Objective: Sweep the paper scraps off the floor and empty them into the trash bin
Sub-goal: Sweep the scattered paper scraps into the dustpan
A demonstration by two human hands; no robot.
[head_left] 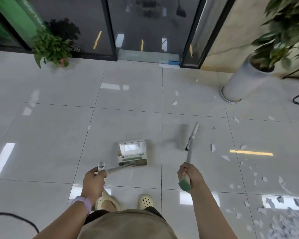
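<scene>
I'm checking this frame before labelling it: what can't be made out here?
- Trash bin: none shows in the head view.
- Paper scraps: the pile at lower right is blurred and cut off by the frame edge, so its extent is unknown.
- Broom: the head is motion-blurred; floor contact unclear.
- Dustpan: whether it holds scraps is unclear under glare.
- Large plant: blurred, cropped at the edge.

A glossy floor of large pale grey tiles (41,128) carries everything here. White torn paper scraps (273,219) lie scattered across its right side, thickest at the near right corner. A cream plastic dustpan (133,152) sits on a middle tile. A tall silvery cylindrical planter (240,83) stands far right, and a small pink-potted green plant (52,47) far left beside the dark glass doors.
</scene>
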